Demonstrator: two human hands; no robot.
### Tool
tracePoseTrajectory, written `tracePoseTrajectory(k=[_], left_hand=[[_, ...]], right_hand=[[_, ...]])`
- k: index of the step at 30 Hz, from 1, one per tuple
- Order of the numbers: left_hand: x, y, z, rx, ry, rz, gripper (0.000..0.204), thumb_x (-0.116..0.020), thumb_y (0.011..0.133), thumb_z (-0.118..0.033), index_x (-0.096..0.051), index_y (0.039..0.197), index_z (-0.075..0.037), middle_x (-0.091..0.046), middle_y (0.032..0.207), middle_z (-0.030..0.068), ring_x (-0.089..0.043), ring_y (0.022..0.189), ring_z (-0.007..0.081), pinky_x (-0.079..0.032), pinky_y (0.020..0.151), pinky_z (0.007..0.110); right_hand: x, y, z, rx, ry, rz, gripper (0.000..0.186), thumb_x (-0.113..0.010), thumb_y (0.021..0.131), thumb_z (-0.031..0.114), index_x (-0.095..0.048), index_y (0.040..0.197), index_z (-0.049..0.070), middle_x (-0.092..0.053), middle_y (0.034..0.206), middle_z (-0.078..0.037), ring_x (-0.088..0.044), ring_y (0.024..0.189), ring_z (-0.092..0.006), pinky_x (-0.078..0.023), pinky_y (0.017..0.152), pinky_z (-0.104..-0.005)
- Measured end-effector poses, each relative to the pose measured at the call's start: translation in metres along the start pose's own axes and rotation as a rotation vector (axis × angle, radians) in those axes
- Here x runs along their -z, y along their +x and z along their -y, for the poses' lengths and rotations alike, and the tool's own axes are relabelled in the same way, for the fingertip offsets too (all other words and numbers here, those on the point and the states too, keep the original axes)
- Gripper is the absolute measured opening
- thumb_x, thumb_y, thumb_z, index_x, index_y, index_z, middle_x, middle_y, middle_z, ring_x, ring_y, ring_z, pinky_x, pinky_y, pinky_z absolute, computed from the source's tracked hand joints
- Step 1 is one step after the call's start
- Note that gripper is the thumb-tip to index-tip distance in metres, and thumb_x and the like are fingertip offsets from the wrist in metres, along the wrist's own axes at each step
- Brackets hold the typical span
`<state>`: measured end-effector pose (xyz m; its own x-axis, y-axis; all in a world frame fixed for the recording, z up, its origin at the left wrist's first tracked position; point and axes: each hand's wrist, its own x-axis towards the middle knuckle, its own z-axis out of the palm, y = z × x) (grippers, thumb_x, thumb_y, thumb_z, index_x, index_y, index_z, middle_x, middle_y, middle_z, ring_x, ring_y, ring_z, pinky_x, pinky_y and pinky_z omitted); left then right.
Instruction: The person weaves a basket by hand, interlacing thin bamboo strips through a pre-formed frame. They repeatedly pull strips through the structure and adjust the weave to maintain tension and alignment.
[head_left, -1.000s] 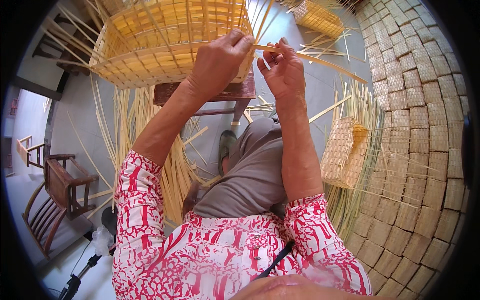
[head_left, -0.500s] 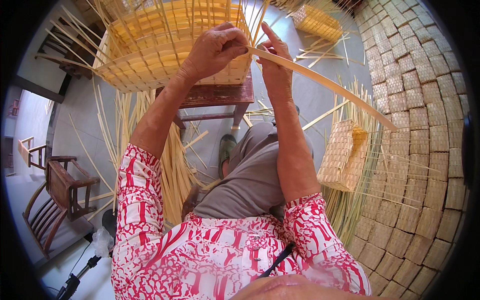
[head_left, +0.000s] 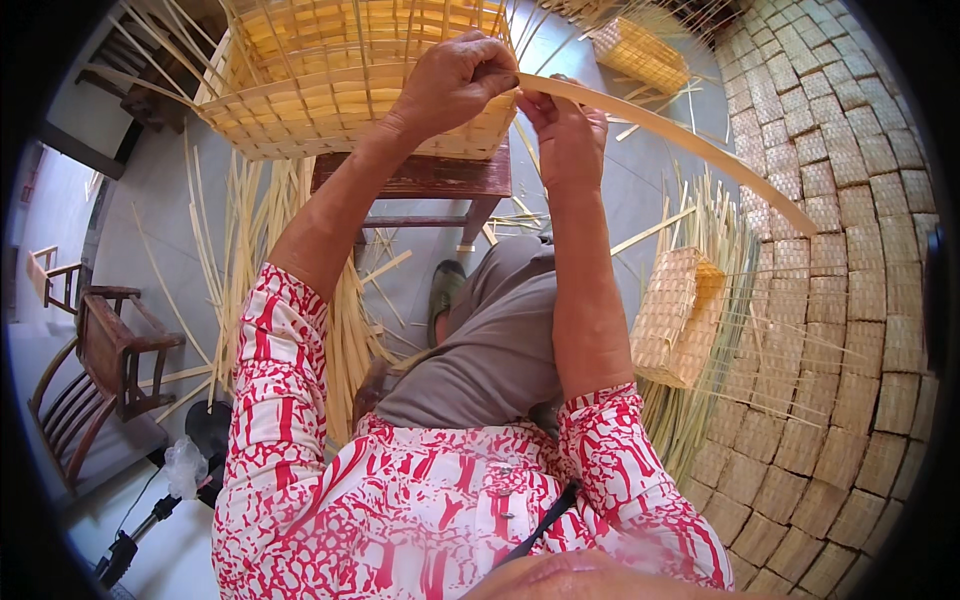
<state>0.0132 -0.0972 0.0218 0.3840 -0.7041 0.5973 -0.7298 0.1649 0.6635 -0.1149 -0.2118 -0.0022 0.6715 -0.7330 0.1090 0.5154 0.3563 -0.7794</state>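
A large woven bamboo basket [head_left: 285,118], with its upright strips standing unwoven, sits in front of me on a dark red wooden stool [head_left: 430,182]. At its right corner my left hand [head_left: 455,85] is closed, pinching the near end of a flat bamboo strip [head_left: 690,138]. My right hand [head_left: 572,135] has its fingertips closed on the same strip just to the right of that corner. From there the strip's loose length arcs out to the right and hangs free. How its end meets the basket is hidden behind my left fingers.
Loose bamboo strips [head_left: 345,335] lie in a heap beside my leg. At right, a small woven basket [head_left: 675,320] rests on more strips, beside rows of stacked woven pieces [head_left: 840,330]. Another basket [head_left: 640,52] stands far right. Wooden chairs [head_left: 120,350] are at left.
Both hands have shifted slightly right along the basket corner. My right index finger, raised before, has come down onto the strip, whose free end has swung a little up and right.
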Motion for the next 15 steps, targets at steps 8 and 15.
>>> tracePoseTrajectory(k=[8, 15], left_hand=[[-0.020, 0.003, -0.010, 0.025, 0.367, -0.161, 0.006, -0.072, 0.087, -0.012, -0.070, 0.089, -0.007, -0.064, 0.083, 0.0072, -0.065, 0.073, 0.0254, -0.050, 0.065, 0.035], [-0.014, -0.004, -0.015, -0.027, 0.603, -0.060, 0.010, -0.066, 0.089, -0.018, -0.067, 0.092, -0.008, -0.066, 0.088, 0.0092, -0.066, 0.080, 0.0328, -0.052, 0.068, 0.043]], right_hand=[[-0.019, -0.021, 0.006, -0.070, 0.012, -0.148, 0.019, -0.069, 0.096, 0.013, -0.058, 0.104, 0.001, -0.058, 0.089, -0.008, -0.059, 0.077, -0.0167, -0.053, 0.074, -0.0282], [-0.010, -0.015, 0.018, 0.720, -1.227, -0.081, 0.036, -0.081, 0.081, 0.022, -0.068, 0.112, 0.008, -0.066, 0.098, -0.008, -0.059, 0.102, -0.0253, -0.041, 0.095, -0.0407]])
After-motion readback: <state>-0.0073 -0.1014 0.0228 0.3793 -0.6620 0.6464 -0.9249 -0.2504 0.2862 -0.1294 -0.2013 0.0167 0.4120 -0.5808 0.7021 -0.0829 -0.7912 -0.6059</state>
